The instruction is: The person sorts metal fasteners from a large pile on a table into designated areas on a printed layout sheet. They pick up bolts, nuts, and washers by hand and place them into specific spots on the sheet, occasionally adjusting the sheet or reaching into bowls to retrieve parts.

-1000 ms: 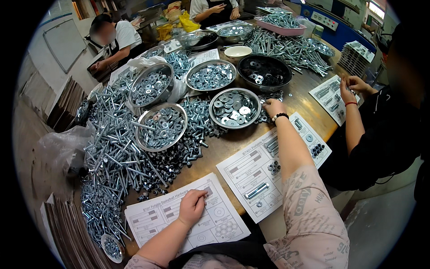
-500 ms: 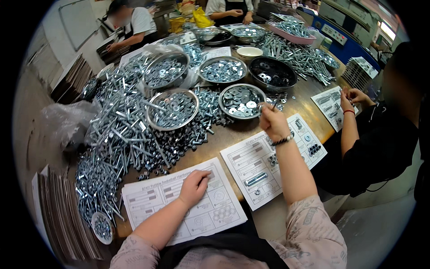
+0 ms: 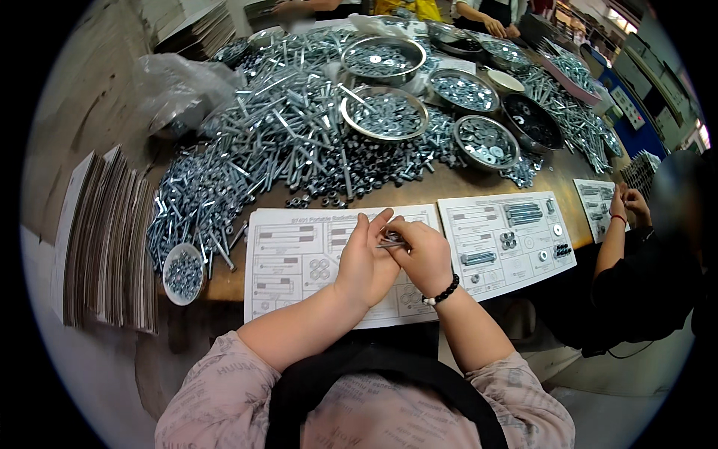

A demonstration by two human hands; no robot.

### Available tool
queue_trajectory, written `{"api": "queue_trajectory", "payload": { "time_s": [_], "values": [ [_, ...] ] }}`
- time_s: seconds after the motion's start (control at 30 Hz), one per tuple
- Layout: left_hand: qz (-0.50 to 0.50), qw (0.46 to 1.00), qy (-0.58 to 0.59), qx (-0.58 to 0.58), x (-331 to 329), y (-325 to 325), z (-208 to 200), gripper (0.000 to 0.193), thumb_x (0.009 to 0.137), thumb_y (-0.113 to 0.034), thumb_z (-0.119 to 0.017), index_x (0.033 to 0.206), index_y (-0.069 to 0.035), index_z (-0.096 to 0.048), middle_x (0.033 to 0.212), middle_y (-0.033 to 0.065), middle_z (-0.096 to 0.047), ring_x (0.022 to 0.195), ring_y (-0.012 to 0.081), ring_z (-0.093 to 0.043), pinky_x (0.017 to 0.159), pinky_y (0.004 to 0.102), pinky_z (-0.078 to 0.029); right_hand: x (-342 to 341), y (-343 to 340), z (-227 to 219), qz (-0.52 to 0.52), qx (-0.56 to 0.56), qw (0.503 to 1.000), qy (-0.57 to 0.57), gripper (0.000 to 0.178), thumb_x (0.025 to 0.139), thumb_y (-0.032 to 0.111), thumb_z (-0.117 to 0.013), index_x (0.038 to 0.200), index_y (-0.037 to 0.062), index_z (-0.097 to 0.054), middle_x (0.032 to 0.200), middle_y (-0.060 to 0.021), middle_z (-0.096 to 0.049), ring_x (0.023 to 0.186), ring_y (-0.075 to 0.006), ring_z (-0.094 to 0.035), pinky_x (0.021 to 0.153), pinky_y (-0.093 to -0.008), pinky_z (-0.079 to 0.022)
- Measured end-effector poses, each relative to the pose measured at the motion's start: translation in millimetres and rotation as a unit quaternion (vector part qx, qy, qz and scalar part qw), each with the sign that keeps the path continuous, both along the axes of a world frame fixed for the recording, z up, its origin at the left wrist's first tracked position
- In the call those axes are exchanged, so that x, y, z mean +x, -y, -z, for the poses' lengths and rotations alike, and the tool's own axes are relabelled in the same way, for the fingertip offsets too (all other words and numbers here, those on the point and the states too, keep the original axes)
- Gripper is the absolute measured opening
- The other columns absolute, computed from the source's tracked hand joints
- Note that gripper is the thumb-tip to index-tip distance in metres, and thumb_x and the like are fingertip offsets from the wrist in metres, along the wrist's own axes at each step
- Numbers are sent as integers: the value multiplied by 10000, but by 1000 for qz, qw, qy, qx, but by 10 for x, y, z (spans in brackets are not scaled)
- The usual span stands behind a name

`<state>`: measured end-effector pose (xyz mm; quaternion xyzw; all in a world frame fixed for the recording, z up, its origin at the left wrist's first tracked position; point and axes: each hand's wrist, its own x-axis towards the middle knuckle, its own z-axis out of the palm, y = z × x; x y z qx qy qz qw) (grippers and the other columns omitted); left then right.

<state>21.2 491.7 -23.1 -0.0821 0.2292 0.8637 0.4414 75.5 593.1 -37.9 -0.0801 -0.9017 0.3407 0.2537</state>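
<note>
My left hand (image 3: 362, 268) is held palm up with its fingers stretched out, over a stack of printed sheets (image 3: 280, 303). Right beside it, my right hand (image 3: 423, 258) pinches a few metal washers (image 3: 390, 239) above the left palm; their number is hard to make out. To the right lies a second printed card (image 3: 471, 221). On that card rest bolts (image 3: 523, 215), a cluster of black nuts (image 3: 562, 250), a large washer (image 3: 557, 230) and smaller rings and nuts.
A big heap of bolts (image 3: 292, 123) covers the table's far side, with dark nuts (image 3: 366, 166) along its front. Washer bowls (image 3: 486, 142) stand behind. A small white bowl (image 3: 182, 275) and stacked cardboard (image 3: 108, 239) are left. A co-worker's hands (image 3: 627, 202) work at right.
My right hand has come back from the washer bowl and met my left hand, which has lifted off the sheets and turned palm up. The view has swung left.
</note>
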Motion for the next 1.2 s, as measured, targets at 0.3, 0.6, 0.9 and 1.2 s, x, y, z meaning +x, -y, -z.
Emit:
{"api": "queue_trajectory", "payload": {
  "time_s": [0.3,0.6,0.9,1.2],
  "values": [
    [-1,999,-8,43,-153,526,25,551,941,-455,-260,1194,10,-414,1160,129,-461,1119,253,-430,990,382,-338,173,71,-390,-61,-79,989,105,277,765,187,-641,996,65,-548,684,-96,-558,582,-231,-540,523,-333,-422],
    [27,998,-41,48,-179,739,-33,600,930,-490,-251,1255,1,-363,1238,155,-433,1183,265,-384,1021,399,-292,99,200,-466,-66,286,955,47,129,706,65,-566,823,103,-605,647,-60,-491,621,-235,-530,548,-347,-437],
    [20,997,-76,27,-146,749,-63,601,928,-505,-228,1281,-35,-352,1288,147,-406,1208,248,-362,1023,390,-276,82,255,-367,-90,230,966,70,130,738,77,-570,857,103,-615,680,-60,-518,638,-246,-545,564,-346,-445],
    [0,998,-37,60,-141,709,-21,594,927,-507,-227,1278,-49,-365,1296,137,-400,1215,257,-358,1012,397,-290,168,207,-245,-116,100,988,34,141,752,49,-610,884,94,-629,678,-78,-509,593,-263,-510,532,-354,-425]
  ]
}}
